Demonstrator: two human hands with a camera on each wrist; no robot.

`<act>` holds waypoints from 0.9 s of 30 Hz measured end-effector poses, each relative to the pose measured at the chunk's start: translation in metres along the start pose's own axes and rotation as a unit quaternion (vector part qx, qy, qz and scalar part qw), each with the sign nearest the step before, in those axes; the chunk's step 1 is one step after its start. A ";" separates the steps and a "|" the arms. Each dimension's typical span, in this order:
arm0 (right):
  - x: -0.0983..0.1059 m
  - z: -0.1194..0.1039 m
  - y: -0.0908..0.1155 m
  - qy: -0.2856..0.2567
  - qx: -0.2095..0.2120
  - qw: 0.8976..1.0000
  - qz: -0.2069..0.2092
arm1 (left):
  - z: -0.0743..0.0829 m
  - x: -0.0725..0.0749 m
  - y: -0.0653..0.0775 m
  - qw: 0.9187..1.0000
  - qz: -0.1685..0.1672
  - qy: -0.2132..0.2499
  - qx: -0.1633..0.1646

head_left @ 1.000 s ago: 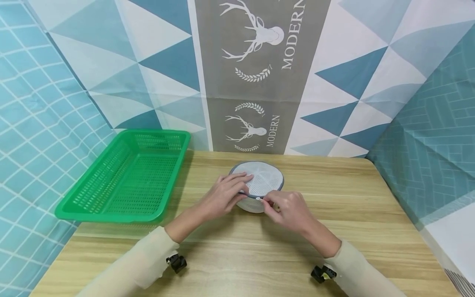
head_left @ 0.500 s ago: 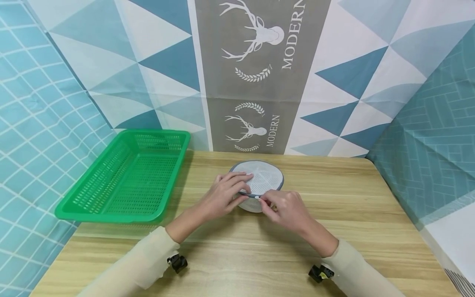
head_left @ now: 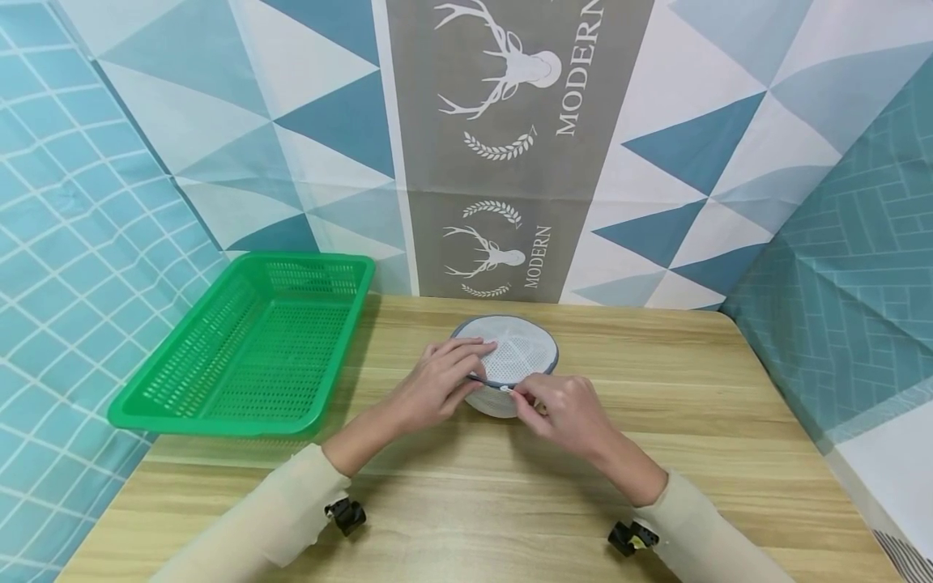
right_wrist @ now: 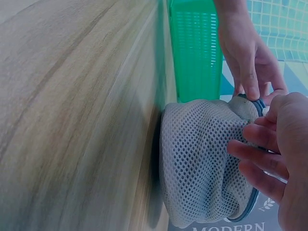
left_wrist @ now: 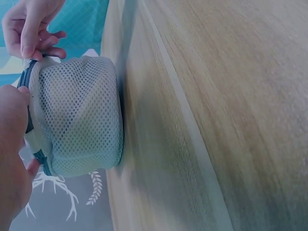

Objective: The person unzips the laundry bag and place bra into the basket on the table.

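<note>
A round white mesh laundry bag [head_left: 521, 352] with a dark blue zipper rim stands upright on the wooden table. My left hand [head_left: 446, 376] lies on its near left edge, fingers over the mesh lid and thumb at the rim, pinching it. At the front of the rim, my right hand [head_left: 568, 411] pinches the small white zipper pull [head_left: 505, 389] between thumb and index finger. In the left wrist view the bag's mesh side [left_wrist: 82, 115] shows, slightly creased. The right wrist view shows the remaining right fingers [right_wrist: 260, 156] loosely curled by the mesh wall.
A green perforated plastic basket [head_left: 280, 356] sits to the left on the wooden table [head_left: 466, 502]. Patterned cloth walls [head_left: 503, 243] enclose the table at the back and both sides. A black wrist camera [head_left: 346, 516] sits at each cuff.
My right hand and the zipper pull have shifted very slightly left along the rim. The left hand and the bag stay nearly where they were.
</note>
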State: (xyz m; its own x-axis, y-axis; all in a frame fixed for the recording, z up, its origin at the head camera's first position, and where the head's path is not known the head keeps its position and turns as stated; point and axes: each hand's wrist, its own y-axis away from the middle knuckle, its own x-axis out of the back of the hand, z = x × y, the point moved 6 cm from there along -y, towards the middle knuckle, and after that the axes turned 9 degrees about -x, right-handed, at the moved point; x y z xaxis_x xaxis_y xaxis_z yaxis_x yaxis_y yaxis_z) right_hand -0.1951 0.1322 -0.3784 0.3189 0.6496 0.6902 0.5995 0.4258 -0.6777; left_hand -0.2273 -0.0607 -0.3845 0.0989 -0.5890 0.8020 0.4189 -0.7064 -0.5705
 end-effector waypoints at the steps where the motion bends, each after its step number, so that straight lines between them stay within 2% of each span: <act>1: 0.000 0.000 0.000 0.000 0.000 1.000 0.001 | 0.000 0.000 0.000 1.000 -0.002 0.005 0.002; 7: 0.001 0.000 0.000 -0.003 0.000 1.000 0.001 | -0.002 0.000 0.001 1.000 -0.008 0.015 0.008; 16: -0.002 -0.003 -0.002 0.002 0.005 1.000 -0.003 | 0.000 -0.001 -0.005 1.000 0.002 -0.013 -0.001; 27: -0.002 0.000 0.002 0.003 0.007 1.000 0.002 | 0.000 0.000 -0.005 1.000 -0.009 0.010 0.002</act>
State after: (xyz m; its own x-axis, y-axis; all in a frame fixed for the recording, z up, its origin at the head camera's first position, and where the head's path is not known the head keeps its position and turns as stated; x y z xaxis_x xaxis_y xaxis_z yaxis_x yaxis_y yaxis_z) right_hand -0.1943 0.1316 -0.3806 0.3261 0.6468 0.6894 0.5874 0.4328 -0.6839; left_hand -0.2292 -0.0577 -0.3815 0.0739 -0.5841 0.8083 0.4233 -0.7155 -0.5557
